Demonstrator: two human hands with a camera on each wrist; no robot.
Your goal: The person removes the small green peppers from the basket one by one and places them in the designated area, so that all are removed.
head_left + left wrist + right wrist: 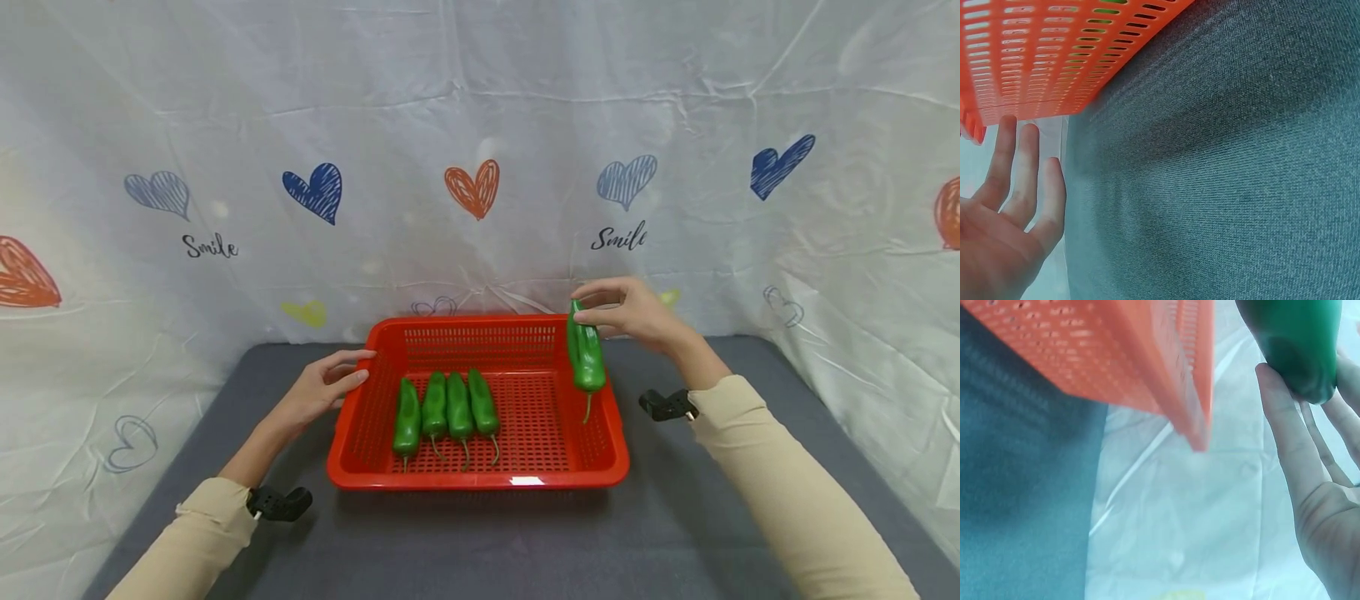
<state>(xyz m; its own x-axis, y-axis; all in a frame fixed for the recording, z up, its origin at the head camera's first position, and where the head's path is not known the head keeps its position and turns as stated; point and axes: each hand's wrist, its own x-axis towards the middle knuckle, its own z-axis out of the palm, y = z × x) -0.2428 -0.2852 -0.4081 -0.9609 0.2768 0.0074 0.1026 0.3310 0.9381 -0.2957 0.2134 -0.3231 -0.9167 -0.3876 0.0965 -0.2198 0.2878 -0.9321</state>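
A red plastic basket (480, 481) with slotted walls stands in front of me. Several green peppers (459, 406) lie side by side in its left half, stems toward me. My right hand (626, 312) pinches another green pepper (588, 362) by its blunt end, above the basket's right side, stem hanging down. The right wrist view shows fingertips (1270, 378) against that pepper's glossy end. My left hand (324, 387) is at the basket's left rim. In the left wrist view its fingers (1027, 169) are extended, tips right at the slotted wall.
A dark grey cloth (495, 550) covers the table under the basket. Behind it hangs a pale curtain (390, 100) printed with hearts and the word Smile. Black straps with small devices (279, 504) sit at both wrists, by the beige sleeves (795, 492).
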